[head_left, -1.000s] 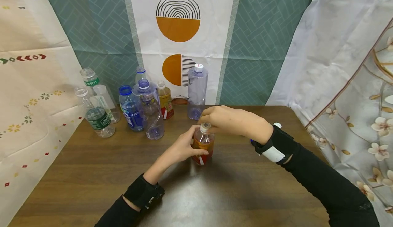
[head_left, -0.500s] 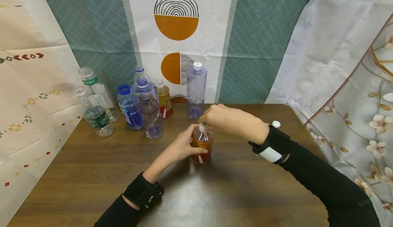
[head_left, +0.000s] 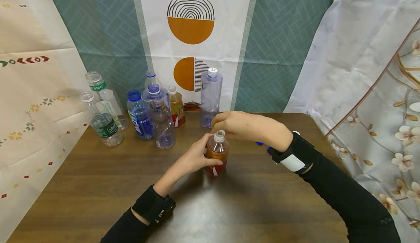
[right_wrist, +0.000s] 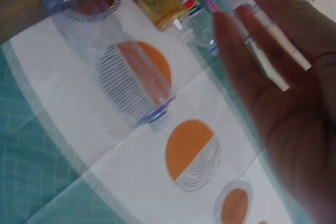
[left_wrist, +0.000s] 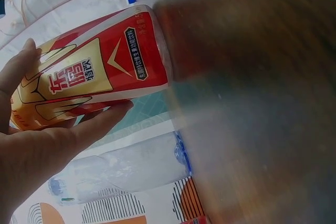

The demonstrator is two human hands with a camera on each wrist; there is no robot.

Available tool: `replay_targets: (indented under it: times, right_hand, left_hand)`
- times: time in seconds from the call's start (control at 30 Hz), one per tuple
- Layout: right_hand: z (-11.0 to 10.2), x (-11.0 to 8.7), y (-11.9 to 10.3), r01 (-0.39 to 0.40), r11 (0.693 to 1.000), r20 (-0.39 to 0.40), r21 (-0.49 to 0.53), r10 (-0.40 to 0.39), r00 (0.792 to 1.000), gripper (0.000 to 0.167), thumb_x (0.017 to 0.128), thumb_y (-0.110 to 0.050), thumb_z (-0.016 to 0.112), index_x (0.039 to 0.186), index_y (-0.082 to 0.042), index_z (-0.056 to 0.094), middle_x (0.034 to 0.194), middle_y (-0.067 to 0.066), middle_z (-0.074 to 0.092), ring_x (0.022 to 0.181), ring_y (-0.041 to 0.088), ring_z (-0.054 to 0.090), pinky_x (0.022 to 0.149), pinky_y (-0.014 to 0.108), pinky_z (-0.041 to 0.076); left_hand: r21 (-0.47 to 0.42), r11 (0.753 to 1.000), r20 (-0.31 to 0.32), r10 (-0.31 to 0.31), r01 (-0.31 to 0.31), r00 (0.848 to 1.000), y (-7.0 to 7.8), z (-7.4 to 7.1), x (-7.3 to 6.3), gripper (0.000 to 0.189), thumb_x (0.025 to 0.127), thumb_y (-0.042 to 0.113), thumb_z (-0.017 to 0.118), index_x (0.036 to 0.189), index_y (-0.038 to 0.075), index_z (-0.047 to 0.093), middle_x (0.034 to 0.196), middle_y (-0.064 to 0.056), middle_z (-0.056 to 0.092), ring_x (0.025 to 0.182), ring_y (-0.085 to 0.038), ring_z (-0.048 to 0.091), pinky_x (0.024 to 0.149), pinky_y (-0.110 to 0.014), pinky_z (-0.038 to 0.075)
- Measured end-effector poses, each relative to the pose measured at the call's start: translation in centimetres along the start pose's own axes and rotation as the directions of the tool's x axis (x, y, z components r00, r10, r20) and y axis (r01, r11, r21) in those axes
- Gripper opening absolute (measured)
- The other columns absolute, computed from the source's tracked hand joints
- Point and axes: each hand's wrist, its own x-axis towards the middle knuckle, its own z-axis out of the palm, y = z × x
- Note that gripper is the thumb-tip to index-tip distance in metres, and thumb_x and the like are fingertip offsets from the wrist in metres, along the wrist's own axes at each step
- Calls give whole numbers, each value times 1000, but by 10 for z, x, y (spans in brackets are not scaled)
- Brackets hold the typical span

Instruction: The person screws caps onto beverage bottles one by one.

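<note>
My left hand [head_left: 195, 156] grips a plastic drink bottle [head_left: 218, 158] with a red and gold label, its thumb across the front. The bottle stands upright on the table, with amber showing through its upper part; in the left wrist view the label [left_wrist: 86, 77] faces the camera. On its neck sits a white cap [head_left: 219, 135]. Just behind and right of that cap hovers my right hand [head_left: 247, 126], fingers bent and apart. In the right wrist view the thumb and fingers of this hand [right_wrist: 283, 87] are spread, with nothing pinched between them.
A tall clear bottle [head_left: 210, 99] with a white cap stands behind. Several uncapped bottles are grouped at left, including a blue-labelled one [head_left: 140, 117], a green-labelled one [head_left: 104, 126] and a gold-and-red one [head_left: 177, 110]. Blue caps [head_left: 259, 143] lie near my right wrist, which partly covers a white cap [head_left: 296, 133].
Half a second ago my right fingers were over the bottle's cap; now they have moved off it and spread, leaving the cap in view. The left hand and bottle stay put.
</note>
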Motion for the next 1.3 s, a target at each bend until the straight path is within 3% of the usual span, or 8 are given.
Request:
replay_targets:
  times: [0.13, 0.27, 0.43, 0.73, 0.87, 1.07, 1.3]
  right_hand:
    - [-2, 0, 10, 111, 994, 9, 1, -111, 994, 26, 87, 7, 75, 110, -3, 74, 114, 9, 70, 107, 26, 66, 91, 35, 58]
    - [-1, 0, 12, 135, 991, 50, -6, -134, 990, 32, 86, 8, 76, 115, -4, 74, 117, 8, 70, 110, 25, 65, 93, 35, 57]
    - [-2, 0, 9, 116, 992, 74, -54, -112, 991, 32, 86, 5, 77, 116, -6, 73, 114, 7, 71, 108, 24, 64, 90, 33, 58]
    - [-2, 3, 4, 40, 996, 83, -82, -33, 996, 23, 92, -13, 77, 114, -7, 75, 100, 5, 69, 85, 17, 66, 76, 26, 59]
    - [-1, 1, 4, 43, 996, 94, -77, -35, 995, 25, 92, -13, 77, 116, -6, 74, 105, 6, 70, 92, 20, 68, 80, 28, 60]
    - [-1, -2, 11, 124, 992, 101, -14, -122, 987, 36, 87, 2, 78, 121, -7, 72, 124, 9, 68, 114, 27, 65, 93, 37, 58]
    - [1, -1, 15, 175, 985, 84, -4, -174, 981, 36, 86, 9, 75, 117, -8, 74, 119, 7, 70, 109, 23, 66, 92, 33, 58]
  left_hand:
    - [17, 1000, 2, 0, 0, 1000, 0, -1, 1, 74, 82, 17, 87, 140, 5, 42, 135, -15, 61, 124, -30, 60, 104, -47, 50]
    - [16, 1000, 5, -1, 1, 1000, 0, 0, 1, 73, 83, 18, 87, 139, 5, 42, 134, -15, 61, 123, -30, 60, 103, -47, 51]
    - [-1, 1000, 7, 3, -3, 1000, 1, -1, 1, 73, 82, 16, 87, 139, 5, 42, 135, -15, 60, 124, -30, 60, 103, -47, 51]
    - [1, 1000, 8, -1, 1, 1000, 2, 0, 0, 76, 83, 16, 87, 142, 5, 41, 136, -15, 60, 125, -31, 60, 104, -47, 50]
    - [-3, 1000, 15, -7, 8, 1000, 1, 0, 0, 77, 83, 17, 87, 143, 6, 41, 137, -14, 59, 126, -30, 59, 104, -47, 50]
    - [-49, 999, 20, -14, 15, 1000, 0, -1, 1, 78, 84, 16, 86, 144, 7, 38, 139, -14, 57, 128, -31, 58, 104, -47, 51]
    - [-46, 999, 16, 2, -1, 1000, 0, 0, 0, 77, 83, 16, 86, 144, 8, 39, 138, -14, 58, 126, -30, 59, 102, -46, 52]
